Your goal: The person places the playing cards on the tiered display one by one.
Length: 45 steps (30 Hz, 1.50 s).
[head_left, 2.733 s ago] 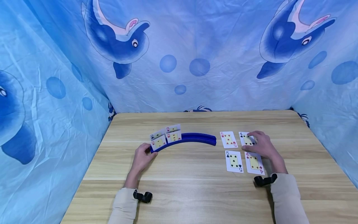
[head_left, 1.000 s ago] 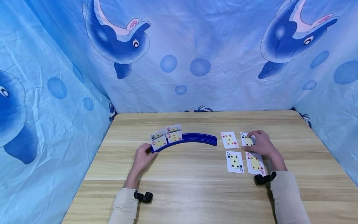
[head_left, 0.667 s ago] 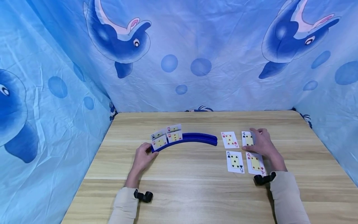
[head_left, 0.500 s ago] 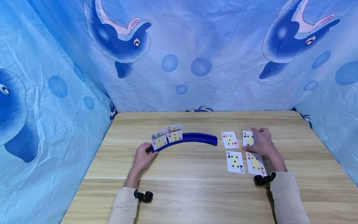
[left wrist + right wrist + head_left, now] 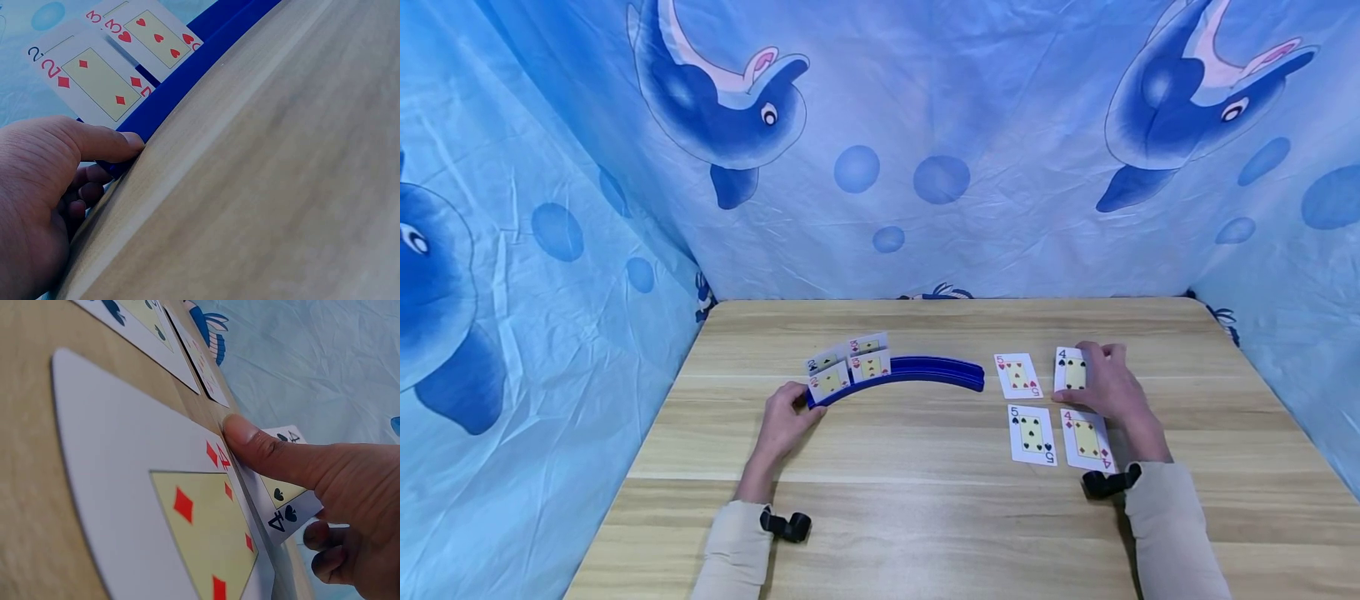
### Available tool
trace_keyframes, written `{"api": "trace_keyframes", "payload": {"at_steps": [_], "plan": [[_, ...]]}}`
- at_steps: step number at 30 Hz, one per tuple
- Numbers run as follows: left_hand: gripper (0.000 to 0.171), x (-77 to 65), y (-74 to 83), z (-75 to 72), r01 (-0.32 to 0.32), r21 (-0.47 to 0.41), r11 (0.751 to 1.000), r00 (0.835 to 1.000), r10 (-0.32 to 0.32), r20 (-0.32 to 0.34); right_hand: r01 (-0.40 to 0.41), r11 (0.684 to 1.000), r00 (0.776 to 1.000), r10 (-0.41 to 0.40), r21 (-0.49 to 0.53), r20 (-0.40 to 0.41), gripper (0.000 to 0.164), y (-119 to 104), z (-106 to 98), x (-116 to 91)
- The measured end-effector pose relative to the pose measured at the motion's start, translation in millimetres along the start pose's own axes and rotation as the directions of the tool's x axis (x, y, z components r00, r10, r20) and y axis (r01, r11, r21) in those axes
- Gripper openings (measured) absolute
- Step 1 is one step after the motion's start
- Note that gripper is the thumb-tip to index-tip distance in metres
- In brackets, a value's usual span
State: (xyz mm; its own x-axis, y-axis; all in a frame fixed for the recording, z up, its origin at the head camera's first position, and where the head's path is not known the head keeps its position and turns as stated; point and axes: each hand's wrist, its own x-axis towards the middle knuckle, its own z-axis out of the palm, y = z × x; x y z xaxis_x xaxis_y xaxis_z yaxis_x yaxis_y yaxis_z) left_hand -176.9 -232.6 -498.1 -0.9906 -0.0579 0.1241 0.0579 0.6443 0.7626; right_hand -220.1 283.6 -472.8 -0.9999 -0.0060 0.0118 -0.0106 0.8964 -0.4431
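Rack of curved blue plastic: left-hand grip pinches its left end. Right-hand grip pinches white four-of-spades card, tilted up from pale wooden table.

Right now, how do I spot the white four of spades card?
The pale wood-grained table holds a curved blue card rack; right of it, four white playing cards form two rows. The four of spades is back right, the only one pinched by the right hand.

Curtained booth: dolphin-print sheets on three sides, wooden table.
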Motion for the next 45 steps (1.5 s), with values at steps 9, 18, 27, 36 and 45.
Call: {"api": "trace_keyframes", "payload": {"at_steps": [9, 18, 27, 36, 45], "plan": [[0.035, 0.3, 0.3, 0.4, 0.003, -0.011, 1.0, 1.0, -0.003, 0.001, 0.022, 0.997, 0.999, -0.026, 0.072, 0.048, 0.094, -1.3, -5.5, -2.1], [0.036, -0.5, 1.1, -1.1, 0.001, -0.027, 1.0, 1.0, -0.001, 0.01, 0.042, 0.995, 0.999, -0.04, 0.088, -0.018, 0.071, -3.7, -14.4, -5.3], [0.034, -0.1, 0.4, -1.0, 0.0, -0.03, 1.0, 1.0, -0.001, 0.0, 0.074, 0.993, 0.996, -0.07, 0.094, -0.051, 0.038, -1.8, -28.0, -9.9], [0.034, -0.6, 0.4, -0.4, 0.007, -0.023, 1.0, 1.0, -0.006, 0.003, 0.097, 0.991, 0.993, -0.09, 0.093, -0.077, 0.024, -5.5, -35.5, -13.7], [0.034, -1.1, 0.5, -1.1, 0.011, -0.011, 1.0, 1.0, -0.011, 0.016, 0.111, 0.988, 0.991, -0.103, 0.104, -0.082, 0.023, -7.4, -37.2, -15.7]]}}
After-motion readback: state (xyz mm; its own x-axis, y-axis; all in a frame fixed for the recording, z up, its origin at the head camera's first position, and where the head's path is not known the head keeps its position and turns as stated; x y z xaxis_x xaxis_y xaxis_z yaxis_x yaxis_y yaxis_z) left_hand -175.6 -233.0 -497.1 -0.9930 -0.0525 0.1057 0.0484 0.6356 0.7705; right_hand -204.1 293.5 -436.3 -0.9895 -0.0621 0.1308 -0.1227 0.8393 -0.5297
